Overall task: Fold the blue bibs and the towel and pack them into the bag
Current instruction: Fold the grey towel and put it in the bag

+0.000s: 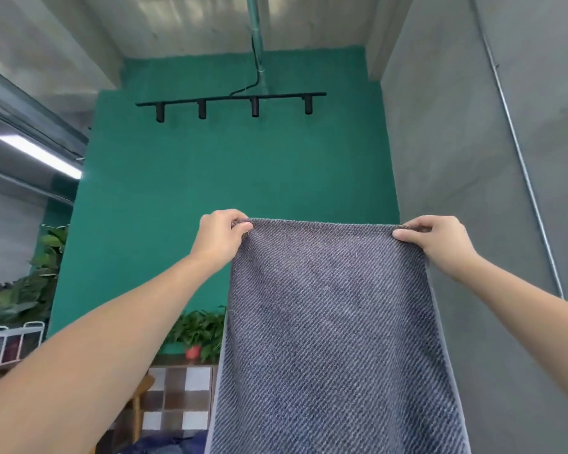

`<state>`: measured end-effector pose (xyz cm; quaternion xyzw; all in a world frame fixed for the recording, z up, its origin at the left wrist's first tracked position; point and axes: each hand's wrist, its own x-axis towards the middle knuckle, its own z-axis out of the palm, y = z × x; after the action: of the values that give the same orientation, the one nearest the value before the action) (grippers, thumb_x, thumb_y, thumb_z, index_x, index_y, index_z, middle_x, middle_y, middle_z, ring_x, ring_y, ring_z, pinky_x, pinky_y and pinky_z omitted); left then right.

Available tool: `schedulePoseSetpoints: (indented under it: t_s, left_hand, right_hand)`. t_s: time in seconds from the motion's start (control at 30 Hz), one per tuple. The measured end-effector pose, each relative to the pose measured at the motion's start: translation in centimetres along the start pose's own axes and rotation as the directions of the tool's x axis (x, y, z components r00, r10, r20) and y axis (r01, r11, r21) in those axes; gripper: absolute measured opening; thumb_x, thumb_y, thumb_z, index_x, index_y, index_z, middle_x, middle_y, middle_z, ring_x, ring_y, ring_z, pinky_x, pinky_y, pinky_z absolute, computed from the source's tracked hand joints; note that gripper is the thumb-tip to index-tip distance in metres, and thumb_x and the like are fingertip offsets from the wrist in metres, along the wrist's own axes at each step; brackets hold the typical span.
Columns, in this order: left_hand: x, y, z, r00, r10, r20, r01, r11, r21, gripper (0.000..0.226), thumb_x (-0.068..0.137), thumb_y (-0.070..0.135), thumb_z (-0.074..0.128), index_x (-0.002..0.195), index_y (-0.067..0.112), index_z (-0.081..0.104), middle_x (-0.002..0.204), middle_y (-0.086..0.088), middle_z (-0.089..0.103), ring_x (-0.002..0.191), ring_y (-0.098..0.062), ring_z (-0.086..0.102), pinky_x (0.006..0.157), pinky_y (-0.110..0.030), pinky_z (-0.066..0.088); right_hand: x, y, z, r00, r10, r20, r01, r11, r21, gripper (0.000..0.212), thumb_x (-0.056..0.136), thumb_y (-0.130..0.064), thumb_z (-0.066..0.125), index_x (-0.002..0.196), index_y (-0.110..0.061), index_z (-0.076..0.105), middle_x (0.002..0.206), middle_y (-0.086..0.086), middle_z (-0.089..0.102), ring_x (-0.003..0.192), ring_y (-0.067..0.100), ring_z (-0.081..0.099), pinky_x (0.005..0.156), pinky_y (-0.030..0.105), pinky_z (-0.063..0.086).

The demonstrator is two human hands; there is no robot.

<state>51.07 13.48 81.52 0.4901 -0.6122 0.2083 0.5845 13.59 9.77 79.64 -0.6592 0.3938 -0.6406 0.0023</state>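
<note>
We hold the towel [332,329] up in front of us, well above whatever lies below, our left hand [222,235] pinching its top left corner and our right hand [435,240] pinching its top right corner, both closed on the cloth with thumbs toward us. The top edge runs nearly straight and taut between the two hands; the side edges fall downward and widen toward the bottom of the view, where the lower hem is cut off from sight. A paler grey border shows along both side edges. The cloth is a thick grey-blue weave with fine diagonal ribbing and a few loose fibres. To the left of the towel there is open air in front of a flat green wall [210,191]; to the right a rough grey concrete wall [473,158] stands close behind our right arm. A dark blue fabric [164,445] shows low down beside the towel's left edge; we cannot tell what it is.
</note>
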Motion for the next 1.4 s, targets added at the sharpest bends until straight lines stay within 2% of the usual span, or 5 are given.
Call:
schedulePoseSetpoints:
  t_s: [0.53, 0.83, 1.03, 1.23, 1.4]
  left_hand:
    - [-10.2, -25.8, 32.4, 0.744, -0.364, 0.560, 0.175, 0.916, 0.362, 0.021, 0.096, 0.038, 0.069, 0.112, 0.027, 0.077, 0.114, -0.003, 0.073, 0.102, -0.025, 0.066, 0.087, -0.037, 0.055]
    - [-23.7, -38.8, 48.8, 0.551, -0.486, 0.678, 0.094, 0.843, 0.529, 0.016, 0.100, 0.033, 0.063, 0.109, 0.029, 0.075, 0.113, -0.001, 0.072, 0.107, -0.027, 0.065, 0.077, -0.030, 0.045]
    - [-27.8, -41.7, 52.3, 0.529, -0.466, 0.709, 0.061, 0.854, 0.516, 0.016, 0.100, 0.027, 0.063, 0.107, 0.019, 0.075, 0.108, -0.006, 0.071, 0.102, -0.028, 0.066, 0.075, -0.029, 0.044]
    - [-30.6, -38.7, 52.1, 0.489, -0.390, 0.780, -0.019, 0.890, 0.456, 0.045, 0.101, 0.036, 0.056, 0.140, 0.014, 0.052, 0.136, -0.012, 0.055, 0.127, -0.032, 0.049, 0.105, -0.047, 0.046]
    - [-35.9, -33.9, 51.1, 0.225, -0.520, 0.824, -0.061, 0.836, 0.545, 0.087, 0.091, 0.083, 0.020, 0.160, 0.031, 0.022, 0.168, -0.015, 0.011, 0.153, -0.038, 0.013, 0.123, -0.058, 0.006]
  right_hand:
    - [-3.0, 34.0, 24.7, 0.876, 0.394, 0.280, -0.291, 0.892, -0.346, 0.017, 0.095, -0.020, 0.069, 0.107, -0.010, 0.077, 0.110, 0.007, 0.073, 0.105, 0.025, 0.063, 0.101, 0.038, 0.049]
    - [-13.8, 52.9, 37.6, 0.649, 0.658, 0.383, -0.458, 0.739, -0.494, 0.012, 0.099, -0.013, 0.064, 0.102, -0.013, 0.076, 0.098, 0.011, 0.071, 0.076, 0.026, 0.069, 0.073, 0.046, 0.063]
    - [-17.4, 57.3, 40.0, 0.619, 0.675, 0.401, -0.447, 0.723, -0.527, 0.015, 0.100, -0.019, 0.063, 0.107, -0.014, 0.074, 0.111, 0.013, 0.072, 0.088, 0.032, 0.069, 0.090, 0.046, 0.057]
    - [-20.4, 54.2, 39.4, 0.699, 0.522, 0.489, -0.143, 0.772, -0.619, 0.047, 0.101, -0.042, 0.056, 0.141, -0.018, 0.054, 0.146, 0.005, 0.052, 0.133, 0.028, 0.047, 0.106, 0.045, 0.045]
    - [-26.3, 50.9, 39.6, 0.436, 0.632, 0.640, 0.004, 0.710, -0.704, 0.090, 0.089, -0.084, 0.023, 0.159, -0.027, 0.022, 0.168, 0.002, 0.016, 0.153, 0.029, 0.015, 0.123, 0.050, 0.013]
